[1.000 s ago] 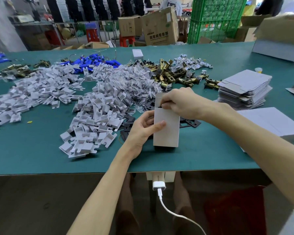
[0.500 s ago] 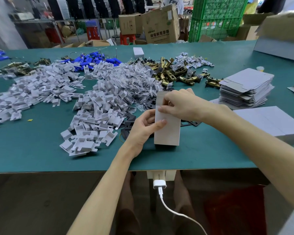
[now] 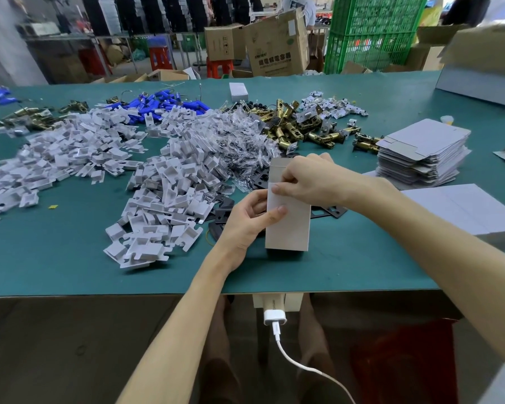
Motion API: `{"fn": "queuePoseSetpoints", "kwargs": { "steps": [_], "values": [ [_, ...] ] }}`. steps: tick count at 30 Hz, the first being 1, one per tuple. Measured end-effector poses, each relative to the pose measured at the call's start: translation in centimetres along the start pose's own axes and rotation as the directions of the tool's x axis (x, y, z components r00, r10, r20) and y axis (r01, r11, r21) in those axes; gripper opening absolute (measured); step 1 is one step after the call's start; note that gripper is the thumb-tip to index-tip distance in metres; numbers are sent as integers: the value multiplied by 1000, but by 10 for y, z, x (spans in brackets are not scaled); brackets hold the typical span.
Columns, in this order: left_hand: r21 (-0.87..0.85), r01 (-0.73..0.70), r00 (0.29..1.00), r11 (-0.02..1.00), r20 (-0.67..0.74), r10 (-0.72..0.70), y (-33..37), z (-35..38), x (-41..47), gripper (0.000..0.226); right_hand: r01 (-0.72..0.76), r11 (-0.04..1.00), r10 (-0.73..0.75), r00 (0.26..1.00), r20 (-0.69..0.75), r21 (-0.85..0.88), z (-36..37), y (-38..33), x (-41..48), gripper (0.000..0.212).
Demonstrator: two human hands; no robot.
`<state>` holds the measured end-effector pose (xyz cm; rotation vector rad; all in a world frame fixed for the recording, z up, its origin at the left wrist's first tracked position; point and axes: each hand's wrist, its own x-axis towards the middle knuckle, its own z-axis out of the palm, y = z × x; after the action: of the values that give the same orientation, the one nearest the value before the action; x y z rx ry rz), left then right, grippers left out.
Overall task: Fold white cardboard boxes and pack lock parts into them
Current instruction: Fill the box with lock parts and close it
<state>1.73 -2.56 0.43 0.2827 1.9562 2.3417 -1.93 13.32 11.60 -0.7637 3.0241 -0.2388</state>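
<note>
- White cardboard box (image 3: 287, 225) stands upright on the green table (image 3: 70, 258), near edge, centre of scene, already formed into a tall sleeve.
- Left hand (image 3: 245, 220) grips the box's left edge, thumb laid across the front face, fingers curled behind.
- Right hand (image 3: 306, 182) is curled over the upper part of the box, fingertips pinching the front panel near the top flap. Can't tell if the flap is tucked; the hand hides it.
- Step in hand, my read: folding or closing the top end of the box. Can't tell if parts are packed inside.
- Supplies: white plastic inserts (image 3: 169, 193) heaped just left of the box, black plates (image 3: 330, 212) behind and right of it, brass latch parts (image 3: 298, 129) further back, stack of flat box blanks (image 3: 423, 153) to the far right.
- Next move likely calls for: left hand steadying the box so it doesn't tip, right hand pushing the flap tab straight into the slot without creasing the panel. If the box is empty, open that end and reach for an insert or a latch.
</note>
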Motion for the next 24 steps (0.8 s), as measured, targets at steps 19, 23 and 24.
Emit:
{"fn": "queuePoseSetpoints", "kwargs": {
  "steps": [19, 23, 24],
  "values": [
    [29, -12, 1000, 1000, 23, 11, -4, 0, 1, 40, 57, 985, -91, 972, -218, -161, -2, -87, 56, 26],
    [113, -23, 1000, 993, 1, 23, -5, -1, 0, 27, 59, 991, -58, 998, 12, -123, 28, -94, 93, 33],
    [133, -22, 1000, 991, -3, 22, -4, -1, -1, 27, 48, 993, -43, 998, 48, -109, 37, -92, 99, 31]
  ]
}}
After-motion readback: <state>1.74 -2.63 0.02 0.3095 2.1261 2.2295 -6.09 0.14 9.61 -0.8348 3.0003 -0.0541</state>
